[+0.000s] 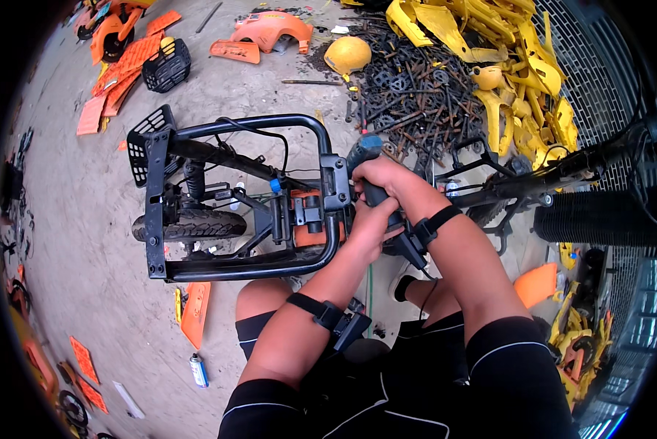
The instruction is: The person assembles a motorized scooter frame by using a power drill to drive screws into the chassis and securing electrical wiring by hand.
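Nearest us, our left hand [365, 227] steadies the drill's base while our right hand [376, 179] is clenched around the power drill [365, 157], its nose against the black metal frame [248, 197] above the tyre [189, 225]. We judge a fastener is being driven; next we need steady, square pressure.

You have two hands, left hand [368, 227] and right hand [376, 175], on one drill [365, 157]. You can see one tyre [189, 225], one yellow helmet [347, 54], one spray can [199, 370] and two black baskets [166, 66].
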The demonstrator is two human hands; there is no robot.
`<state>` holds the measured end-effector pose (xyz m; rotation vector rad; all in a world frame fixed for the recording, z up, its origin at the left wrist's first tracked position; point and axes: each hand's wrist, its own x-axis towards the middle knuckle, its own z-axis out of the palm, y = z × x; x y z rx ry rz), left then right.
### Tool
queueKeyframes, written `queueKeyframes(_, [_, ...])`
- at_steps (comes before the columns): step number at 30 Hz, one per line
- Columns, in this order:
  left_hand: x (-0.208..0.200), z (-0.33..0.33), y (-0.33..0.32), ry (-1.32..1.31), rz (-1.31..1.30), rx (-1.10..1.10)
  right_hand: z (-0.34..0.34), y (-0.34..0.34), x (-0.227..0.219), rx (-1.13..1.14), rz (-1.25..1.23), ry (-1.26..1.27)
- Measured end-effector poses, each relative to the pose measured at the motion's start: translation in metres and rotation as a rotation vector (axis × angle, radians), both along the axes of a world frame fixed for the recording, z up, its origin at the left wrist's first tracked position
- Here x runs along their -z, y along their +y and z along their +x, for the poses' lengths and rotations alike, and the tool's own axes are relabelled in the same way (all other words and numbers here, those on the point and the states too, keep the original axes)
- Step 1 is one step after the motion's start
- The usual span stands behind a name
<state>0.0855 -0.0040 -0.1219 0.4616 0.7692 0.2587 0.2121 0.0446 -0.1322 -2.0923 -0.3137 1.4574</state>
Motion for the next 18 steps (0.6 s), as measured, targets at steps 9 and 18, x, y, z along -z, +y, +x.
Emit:
queueKeyframes(9, [0.000,0.010,-0.010,0.000,0.022,-0.012,0.009,-0.012,-0.005,-0.035,0.066,-0.008])
queueKeyframes(18, [0.014,0.016,-0.014,0.017,0.012,-0.045,0.007,-0.011,-0.004,-0.028,0.017,-0.031])
